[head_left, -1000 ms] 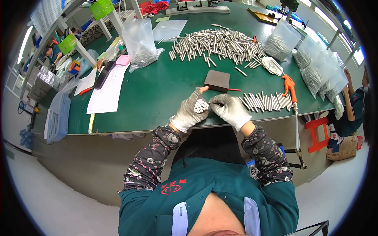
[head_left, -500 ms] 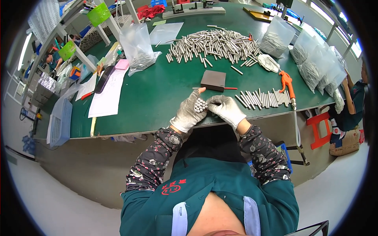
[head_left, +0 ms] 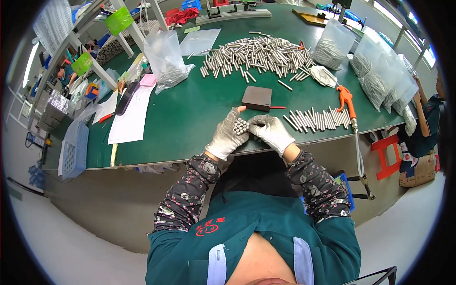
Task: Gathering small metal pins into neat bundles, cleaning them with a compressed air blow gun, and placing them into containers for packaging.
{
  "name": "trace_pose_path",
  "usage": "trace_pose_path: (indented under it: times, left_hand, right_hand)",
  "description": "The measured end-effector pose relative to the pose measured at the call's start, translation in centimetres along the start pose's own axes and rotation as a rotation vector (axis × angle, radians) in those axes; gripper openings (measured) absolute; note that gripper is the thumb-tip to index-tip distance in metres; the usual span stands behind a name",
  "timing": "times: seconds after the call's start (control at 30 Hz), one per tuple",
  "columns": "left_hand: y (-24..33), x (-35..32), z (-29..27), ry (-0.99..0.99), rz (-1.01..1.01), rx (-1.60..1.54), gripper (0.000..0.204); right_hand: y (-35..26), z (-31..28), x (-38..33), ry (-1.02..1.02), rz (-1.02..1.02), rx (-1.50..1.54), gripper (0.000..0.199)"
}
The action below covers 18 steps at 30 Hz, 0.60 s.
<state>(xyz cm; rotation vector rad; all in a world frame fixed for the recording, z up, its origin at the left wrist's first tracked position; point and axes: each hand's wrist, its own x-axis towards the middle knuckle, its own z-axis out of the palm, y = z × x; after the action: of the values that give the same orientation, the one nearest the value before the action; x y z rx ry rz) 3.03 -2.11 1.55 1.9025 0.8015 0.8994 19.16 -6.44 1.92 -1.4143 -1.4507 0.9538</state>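
The left hand (head_left: pixel 227 135), in a pale, greyed glove with one bare fingertip near the block, is curled around a bundle of metal rods (head_left: pixel 241 126). The bundle sits just above the tabletop's near edge, its rod ends facing up: round, silvery and shiny, packed side by side in a tight cluster. The right hand (head_left: pixel 271 132), also gloved, has its fingers drawn narrowly together at the bundle's right side; whether they pinch a rod cannot be told.

Just beyond the hands stands a dark square block (head_left: pixel 257 98), with a thin red stick (head_left: pixel 278 108) reaching out from its right side. To the right of the right hand, loose rods (head_left: pixel 319 119) lie in a row, the left ones slanted, near the front edge. An orange air gun (head_left: pixel 346 100) lies at the row's right end, its hose dropping over that edge.

The green tabletop (head_left: pixel 190 118) shows a broad bare stretch between the left hand and the white papers (head_left: pixel 130 116), and a narrower band between the block and the large rod pile (head_left: pixel 259 54) behind it. Clear bags of rods (head_left: pixel 387 80) bound the right side; a blue basket (head_left: pixel 74 151) stands at the left edge.
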Motion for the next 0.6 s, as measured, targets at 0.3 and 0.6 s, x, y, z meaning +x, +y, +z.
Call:
trace_pose_path:
  times: [0.3,0.6]
  left_hand:
    - [-0.4,-0.1,0.1,0.034,0.036,-0.003,0.064]
    - [0.4,-0.1,0.0,0.049,0.091,0.098,0.062]
  right_hand:
    - [-0.7,0.0,-0.3,-0.006,0.102,0.083,0.023]
    - [-3.9,-0.9,-0.1,0.124,-0.442,-0.571,0.009]
